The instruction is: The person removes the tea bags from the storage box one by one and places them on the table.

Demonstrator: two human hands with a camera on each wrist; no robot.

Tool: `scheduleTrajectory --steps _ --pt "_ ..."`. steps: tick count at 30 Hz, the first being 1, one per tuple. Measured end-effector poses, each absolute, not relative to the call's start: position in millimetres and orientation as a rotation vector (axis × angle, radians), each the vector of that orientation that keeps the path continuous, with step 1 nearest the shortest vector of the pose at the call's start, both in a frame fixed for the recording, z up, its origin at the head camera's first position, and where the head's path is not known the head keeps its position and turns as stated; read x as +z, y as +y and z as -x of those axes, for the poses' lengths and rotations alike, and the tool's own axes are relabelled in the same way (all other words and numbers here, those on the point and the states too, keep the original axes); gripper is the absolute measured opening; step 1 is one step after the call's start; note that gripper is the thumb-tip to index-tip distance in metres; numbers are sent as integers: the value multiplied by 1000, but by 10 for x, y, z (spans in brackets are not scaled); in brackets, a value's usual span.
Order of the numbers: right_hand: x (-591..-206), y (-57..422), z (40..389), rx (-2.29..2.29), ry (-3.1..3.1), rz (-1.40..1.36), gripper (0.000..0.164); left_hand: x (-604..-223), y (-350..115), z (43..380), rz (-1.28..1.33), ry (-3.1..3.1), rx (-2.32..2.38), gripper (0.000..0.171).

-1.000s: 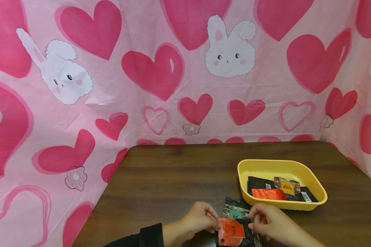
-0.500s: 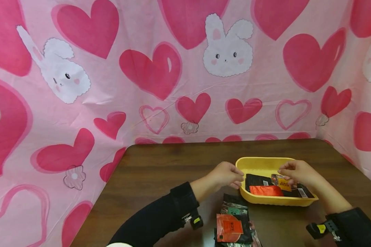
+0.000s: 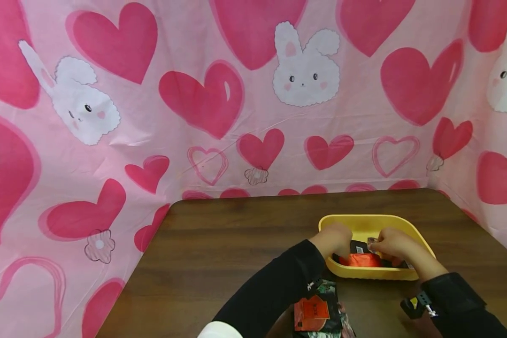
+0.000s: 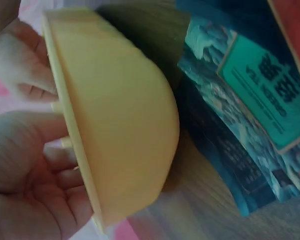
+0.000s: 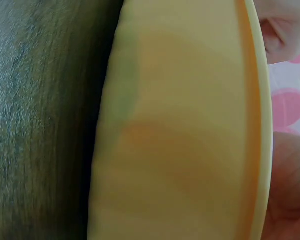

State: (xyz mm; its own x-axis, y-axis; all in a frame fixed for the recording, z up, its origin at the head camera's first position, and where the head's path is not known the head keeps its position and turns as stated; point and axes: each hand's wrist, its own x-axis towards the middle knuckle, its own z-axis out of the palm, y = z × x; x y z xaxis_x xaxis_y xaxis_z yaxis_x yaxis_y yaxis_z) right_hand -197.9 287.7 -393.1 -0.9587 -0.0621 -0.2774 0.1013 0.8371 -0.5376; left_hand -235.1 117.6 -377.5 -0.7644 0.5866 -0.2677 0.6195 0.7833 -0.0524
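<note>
Both hands reach over the near rim of a yellow plastic basket point(image 3: 376, 272). My left hand point(image 3: 337, 237) dips into its left side, beside an orange-red packet point(image 3: 364, 259) and a black packet point(image 3: 358, 246); its fingertips are hidden. My right hand point(image 3: 395, 245) has curled fingers right at a patterned packet point(image 3: 371, 241), covering most of it; I cannot tell whether they pinch it. In the left wrist view, my left hand point(image 4: 30, 175) bends its fingers behind the basket wall point(image 4: 120, 115). In the right wrist view, the rim partly hides my right hand point(image 5: 289, 185).
In front of the basket lies a pile of tea packets, with an orange-labelled packet point(image 3: 314, 312) on top. A green tea packet point(image 4: 264, 90) lies under it. The wooden table point(image 3: 236, 234) meets a pink heart-printed cloth point(image 3: 219, 164) behind and at the sides.
Both hands have left the packet pile in front and moved forward and right to the basket. Over the last half second they have gone down inside it. The pile stays put.
</note>
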Motion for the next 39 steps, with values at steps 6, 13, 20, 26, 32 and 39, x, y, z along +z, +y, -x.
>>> scheduleTrajectory --steps 6,13,20,26,32,39 --pt "-3936 2829 1962 -739 2742 57 34 -3899 1227 2250 -958 2741 -258 9" --pt "-4011 2795 1956 -781 2736 143 26 -3991 1237 2214 -887 2818 -182 8" --pt "-3962 2891 1945 -1051 2686 94 30 -3975 1162 2350 -895 2877 59 20" --pt "-3845 2979 1931 -1223 2646 124 29 -3844 991 2474 -838 2844 537 16" --pt "-3628 2905 1812 -1362 2598 91 43 -3717 679 2519 -676 2333 1338 14" --pt "-3487 2661 1588 -1476 2490 252 45 -3577 220 2336 -574 1997 1549 12"
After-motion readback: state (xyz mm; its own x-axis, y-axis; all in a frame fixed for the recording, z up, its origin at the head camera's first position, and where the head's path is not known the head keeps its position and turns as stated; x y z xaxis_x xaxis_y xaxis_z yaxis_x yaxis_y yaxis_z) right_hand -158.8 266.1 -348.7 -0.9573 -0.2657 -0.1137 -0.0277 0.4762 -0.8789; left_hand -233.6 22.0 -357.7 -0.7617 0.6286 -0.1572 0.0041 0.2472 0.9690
